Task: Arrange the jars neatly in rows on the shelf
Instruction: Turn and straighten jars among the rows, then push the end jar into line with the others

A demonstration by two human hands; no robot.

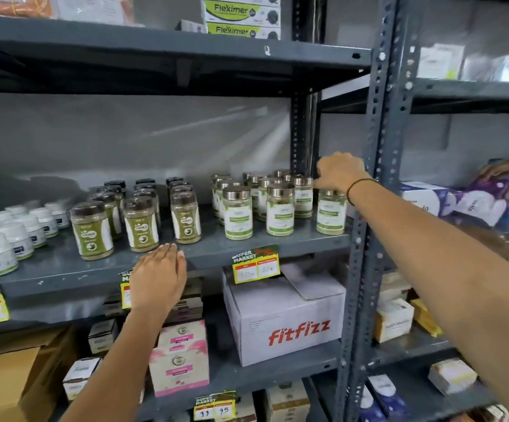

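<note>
From the head camera, the right hand (340, 172) is closing its fingers over the silver lid of a clear, green-labelled jar (331, 211) standing at the right end of the grey metal shelf (247, 248), beside rows of matching silver-lidded jars (260, 202). The left hand (157, 277) is hovering flat and empty, fingers together, at the shelf's front edge below brown-lidded jars (140, 223).

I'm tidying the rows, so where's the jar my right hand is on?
In the head view, the jar stands at the shelf's right end, beside the silver-lidded jars, under the right hand.
</note>
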